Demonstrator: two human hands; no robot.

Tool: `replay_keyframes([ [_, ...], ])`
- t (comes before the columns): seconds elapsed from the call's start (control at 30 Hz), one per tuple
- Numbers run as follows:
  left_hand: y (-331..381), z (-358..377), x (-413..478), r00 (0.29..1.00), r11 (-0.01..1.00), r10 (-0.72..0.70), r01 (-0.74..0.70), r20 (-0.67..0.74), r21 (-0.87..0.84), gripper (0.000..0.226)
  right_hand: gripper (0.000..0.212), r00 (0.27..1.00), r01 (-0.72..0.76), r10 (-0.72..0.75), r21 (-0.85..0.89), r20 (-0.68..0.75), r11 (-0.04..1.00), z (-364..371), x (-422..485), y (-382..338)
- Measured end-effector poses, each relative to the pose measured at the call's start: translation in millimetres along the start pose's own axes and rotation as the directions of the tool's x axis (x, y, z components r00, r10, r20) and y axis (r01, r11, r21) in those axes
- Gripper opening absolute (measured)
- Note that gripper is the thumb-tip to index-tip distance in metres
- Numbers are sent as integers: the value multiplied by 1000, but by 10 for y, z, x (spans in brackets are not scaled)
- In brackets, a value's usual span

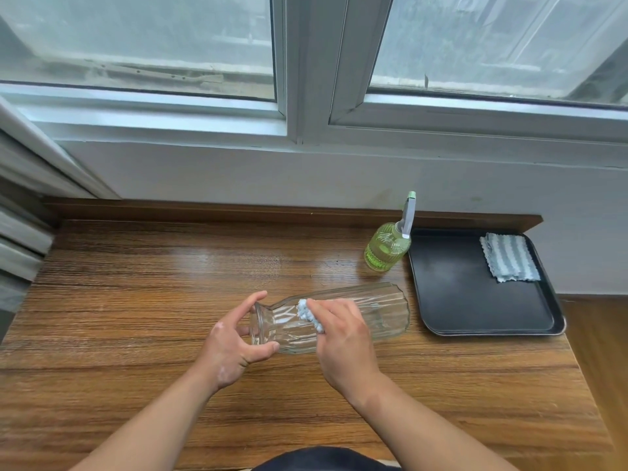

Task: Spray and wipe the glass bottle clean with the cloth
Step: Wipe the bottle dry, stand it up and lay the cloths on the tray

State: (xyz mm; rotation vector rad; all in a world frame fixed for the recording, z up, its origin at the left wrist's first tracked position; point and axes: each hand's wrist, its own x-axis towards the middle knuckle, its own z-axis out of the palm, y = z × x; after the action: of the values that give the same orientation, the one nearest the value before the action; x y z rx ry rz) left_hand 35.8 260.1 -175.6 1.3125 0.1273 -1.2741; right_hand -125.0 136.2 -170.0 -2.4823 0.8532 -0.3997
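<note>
A dark garment (pixel 326 459) fills the bottom edge of the view, and two bare forearms reach forward from it over a wide wooden table (pixel 136 300) with strong grain. Beyond the table's raised back edge is a pale wall, and above that a large window (pixel 170 45) with a grey frame and cloudy panes.

At the right end of the table sits a black rectangular tray (pixel 475 300). Just left of it, near the middle of the table, a clear ribbed glass bottle (pixel 380 311) lies on its side, with its open mouth to the left and its wide base to the right, close to the tray but not touching it.

The left hand (pixel 234 338) grips the bottle's neck, with the thumb below and the forefinger curled over the rim. The right hand (pixel 343 338) lies across the bottle's shoulder, its fingers close together and bent over a small bunched white cloth (pixel 310 314), pressing it on the glass. Its thumb is hidden.

Behind the bottle, beside the tray's left edge, a green spray bottle (pixel 387 248) with a grey trigger head stands upright. A folded striped cloth (pixel 509 256) lies in the tray's far right corner.
</note>
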Motion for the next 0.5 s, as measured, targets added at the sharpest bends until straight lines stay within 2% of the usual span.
replay_keyframes([
  [0.2, -47, -25, -37, 997, 995, 69, -71, 28, 74, 97, 54, 996, 84, -85, 34, 19, 996, -22, -56, 9],
  [0.27, -57, -35, -48, 995, 989, 93, -96, 36, 112, 96, 55, 994, 85, -89, 56, 66, 995, -45, -97, -28],
  [0.3, -56, -38, -49, 993, 983, 111, -117, 46, 145, 96, 55, 992, 53, -63, 92, 109, 994, -88, -110, -55],
  [0.37, -44, -48, -46, 989, 971, 126, -138, 77, 194, 96, 49, 962, -122, 53, 250, 267, 960, -273, -72, -61],
  [0.43, -19, -59, -35, 987, 963, 126, -145, 94, 228, 96, 41, 883, -365, 154, 442, 444, 820, -489, 26, 40],
  [0.5, -1, -69, -22, 987, 956, 131, -151, 96, 252, 96, 28, 861, -474, 284, 465, 421, 748, -576, 131, 262],
])
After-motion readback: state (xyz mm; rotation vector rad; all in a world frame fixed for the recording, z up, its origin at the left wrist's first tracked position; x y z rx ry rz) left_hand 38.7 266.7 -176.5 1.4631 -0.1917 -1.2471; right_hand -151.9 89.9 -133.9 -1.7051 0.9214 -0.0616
